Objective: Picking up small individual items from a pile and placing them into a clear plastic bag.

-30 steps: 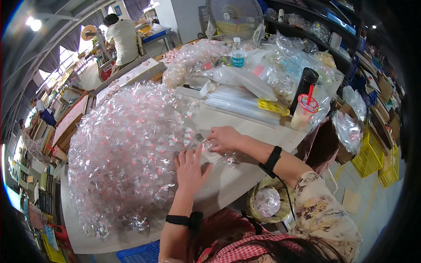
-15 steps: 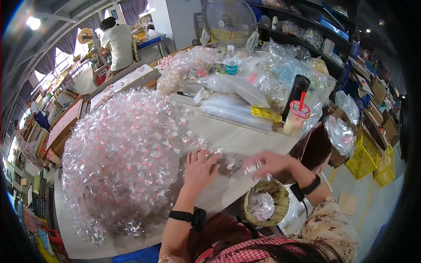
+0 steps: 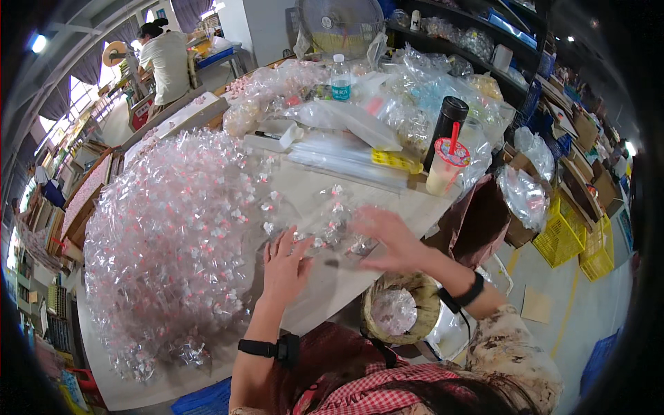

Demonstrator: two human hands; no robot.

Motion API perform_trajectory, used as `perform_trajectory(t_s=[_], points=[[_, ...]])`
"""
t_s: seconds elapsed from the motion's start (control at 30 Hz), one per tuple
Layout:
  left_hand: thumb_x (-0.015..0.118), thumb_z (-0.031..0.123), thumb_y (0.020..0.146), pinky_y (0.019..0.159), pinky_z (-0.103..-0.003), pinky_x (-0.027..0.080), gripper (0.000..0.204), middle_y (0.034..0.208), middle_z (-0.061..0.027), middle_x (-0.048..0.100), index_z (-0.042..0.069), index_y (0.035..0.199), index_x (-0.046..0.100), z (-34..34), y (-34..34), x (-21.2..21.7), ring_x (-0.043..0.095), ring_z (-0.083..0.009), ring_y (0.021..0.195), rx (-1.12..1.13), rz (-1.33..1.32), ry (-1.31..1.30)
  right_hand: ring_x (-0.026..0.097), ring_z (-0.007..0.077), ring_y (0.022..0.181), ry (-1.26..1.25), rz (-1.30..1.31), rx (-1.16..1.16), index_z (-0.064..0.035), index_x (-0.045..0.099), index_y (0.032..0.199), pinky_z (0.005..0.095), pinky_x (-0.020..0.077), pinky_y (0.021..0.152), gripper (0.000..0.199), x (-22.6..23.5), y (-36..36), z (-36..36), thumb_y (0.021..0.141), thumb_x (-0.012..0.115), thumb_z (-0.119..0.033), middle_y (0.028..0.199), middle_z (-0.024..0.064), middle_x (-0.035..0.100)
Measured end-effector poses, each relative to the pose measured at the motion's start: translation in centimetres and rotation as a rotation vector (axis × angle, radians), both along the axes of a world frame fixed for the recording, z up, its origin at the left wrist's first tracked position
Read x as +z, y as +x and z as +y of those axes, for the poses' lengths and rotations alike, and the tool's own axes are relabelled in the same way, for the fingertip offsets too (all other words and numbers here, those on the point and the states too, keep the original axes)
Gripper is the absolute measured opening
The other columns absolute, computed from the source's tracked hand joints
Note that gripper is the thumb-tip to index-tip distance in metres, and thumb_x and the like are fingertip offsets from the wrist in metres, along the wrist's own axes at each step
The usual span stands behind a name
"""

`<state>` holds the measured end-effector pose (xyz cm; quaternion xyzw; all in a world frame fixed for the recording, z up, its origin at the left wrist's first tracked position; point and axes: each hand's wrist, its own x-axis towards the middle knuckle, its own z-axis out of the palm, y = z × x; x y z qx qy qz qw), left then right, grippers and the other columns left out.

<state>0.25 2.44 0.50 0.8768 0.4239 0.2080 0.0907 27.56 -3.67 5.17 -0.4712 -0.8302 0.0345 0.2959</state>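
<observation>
A big heap of small clear plastic packets (image 3: pixel 173 249) with pink and white bits inside covers the left of the table (image 3: pixel 332 287). My left hand (image 3: pixel 285 268) rests beside the heap's right edge with its fingers spread, holding nothing. Its fingertips are near a few loose packets (image 3: pixel 333 207) lying mid-table. Over the right end of these, my right hand (image 3: pixel 391 238) is smeared by motion, so whether it grips a packet cannot be made out. Below the table's front edge stands a round bin (image 3: pixel 370 321) with clear plastic in it.
Clear plastic sleeves (image 3: pixel 349 168), a black flask (image 3: pixel 449 121), a drink cup with a red straw (image 3: pixel 446 169) and a water bottle (image 3: pixel 340 79) stand or lie toward the back. A fan (image 3: pixel 339 28) is behind. Yellow crates (image 3: pixel 559 232) sit on the floor at right.
My right hand has moved left from above the bin side to the loose packets, where clear packets showed at its fingers before. My left hand stays spread near the heap. The view has shifted slightly.
</observation>
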Motion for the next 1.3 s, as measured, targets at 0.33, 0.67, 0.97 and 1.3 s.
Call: perform_trajectory(t_s=[0.33,0.67,0.97,1.3], points=[[0.073,0.032,0.077,0.101,-0.053,0.029,0.024,0.121,-0.0075,0.055,0.016,0.093,0.066,-0.8,3.1,0.4,0.047,-0.0305,0.120,0.105,-0.200,0.036,0.050,0.0327,0.107,-0.050,-0.082,-0.139,-0.0139,0.051,0.128,0.0448,0.0409,0.092,0.048,-5.9,4.1,3.2,0.081,0.060,-0.013,0.117,0.0141,0.052],[0.075,0.023,0.075,0.103,-0.052,0.028,0.019,0.111,-0.0074,0.058,0.011,0.082,0.063,0.0,3.2,-1.3,0.053,-0.0288,0.110,0.098,-0.313,0.032,0.050,0.0376,0.099,0.183,0.004,-0.279,-0.0113,0.056,0.119,0.0485,0.0433,0.084,0.035,-6.5,-2.9,12.1,0.085,0.058,-0.021,0.110,0.0174,0.051],[0.064,0.018,0.085,0.105,-0.053,0.030,0.020,0.121,-0.0130,0.057,0.009,0.103,0.063,0.3,3.4,-0.9,0.052,-0.0315,0.115,0.035,-0.395,0.027,0.054,0.0354,0.091,0.021,-0.208,-0.107,-0.0176,0.058,0.105,0.0467,0.0484,0.070,0.023,-4.5,-0.4,5.0,0.084,0.060,-0.026,0.097,0.0171,0.052],[0.073,0.036,0.079,0.103,-0.049,0.036,0.068,0.137,-0.0236,0.040,0.009,0.134,0.044,-3.2,-3.2,2.5,0.041,-0.0419,0.125,0.168,-0.051,-0.044,0.063,0.0290,0.077,-0.319,-0.113,0.060,-0.0154,0.065,0.103,0.0388,0.0504,0.064,0.028,1.0,2.2,-6.2,0.081,0.069,-0.032,0.083,0.0075,0.063]])
